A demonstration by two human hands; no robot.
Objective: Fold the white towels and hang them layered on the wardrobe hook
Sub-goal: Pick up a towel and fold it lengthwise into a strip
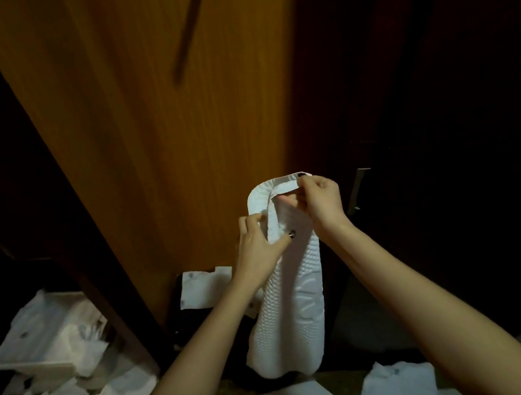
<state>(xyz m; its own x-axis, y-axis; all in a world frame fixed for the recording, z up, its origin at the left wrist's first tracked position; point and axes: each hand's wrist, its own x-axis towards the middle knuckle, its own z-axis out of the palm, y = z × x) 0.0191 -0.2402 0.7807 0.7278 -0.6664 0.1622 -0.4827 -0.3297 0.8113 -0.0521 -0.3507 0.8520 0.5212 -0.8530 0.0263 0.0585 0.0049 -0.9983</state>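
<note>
A folded white towel (291, 306) with a dimpled weave hangs in front of the brown wardrobe door (157, 128), its top looped over in an arch. My right hand (321, 201) pinches the upper end of the loop near the door's edge. My left hand (259, 247) grips the towel's left side just below the loop, thumb across the cloth. A small dark round stud (291, 234) shows on the towel by my left thumb. The hook itself I cannot make out.
More white towels lie in a heap at the lower left (56, 390) and along the bottom edge (396, 385). Another white piece (198, 288) rests on something dark at the door's foot. A metal handle (359, 187) sits on the dark right-hand door.
</note>
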